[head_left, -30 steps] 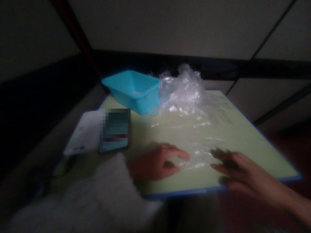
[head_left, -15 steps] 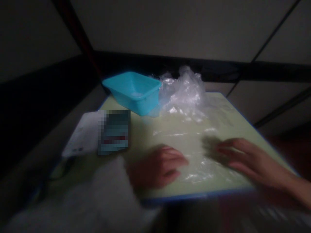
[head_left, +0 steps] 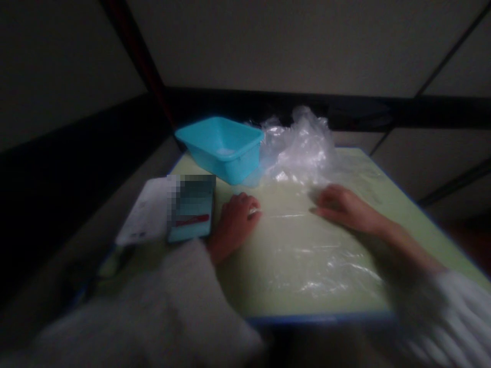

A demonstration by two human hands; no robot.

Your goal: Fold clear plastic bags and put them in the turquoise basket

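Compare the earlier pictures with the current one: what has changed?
The left hand and right hand have both moved forward, away from the wearer, along the clear film; whether either grips it is unclear. The turquoise basin, crumpled plastic and white flat object stayed in place on the table.

I am seeing a loose, pale grey left sleeve (head_left: 184, 301) covering the arm almost to the wrist, its cloth looking soft and matte, its wide cuff (head_left: 202, 260) ending in an uneven edge just short of the bare left grip (head_left: 237, 221). On the other side I am making out a whitish right sleeve (head_left: 456, 312), showing lighter streaks like folds and leaving part of the forearm (head_left: 408, 245) and the right grip (head_left: 339, 207) uncovered, while blur is hiding the finer texture from me.
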